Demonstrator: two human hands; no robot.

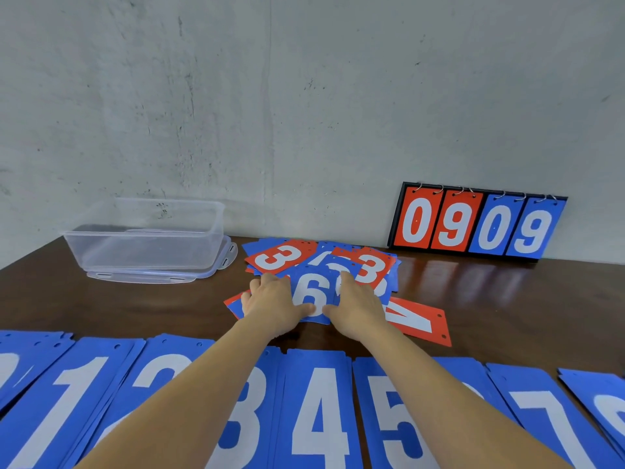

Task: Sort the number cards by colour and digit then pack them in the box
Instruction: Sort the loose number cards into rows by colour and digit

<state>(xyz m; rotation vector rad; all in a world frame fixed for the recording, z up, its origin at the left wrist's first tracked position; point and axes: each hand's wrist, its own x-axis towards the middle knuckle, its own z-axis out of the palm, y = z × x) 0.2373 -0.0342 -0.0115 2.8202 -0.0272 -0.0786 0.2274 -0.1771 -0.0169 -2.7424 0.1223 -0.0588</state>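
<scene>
On the dark wooden table (135, 306) against a grey wall, the blue card with a white 6 (313, 296) tops the red-and-blue pile (372, 265) toward the far edge, its long axis near-to-far and the digit upright. It looks thin, light, stiff and slick, best lifted at its near short edge. There the left hand (270, 299) and right hand (355, 299) lie flat, fingers relaxed, thumbs touching it. The clear plastic box (145, 231) stands far-left.

One head-worn camera (wide-angle) looks forward and down over the table (135, 309) toward the wall (304, 96).
</scene>
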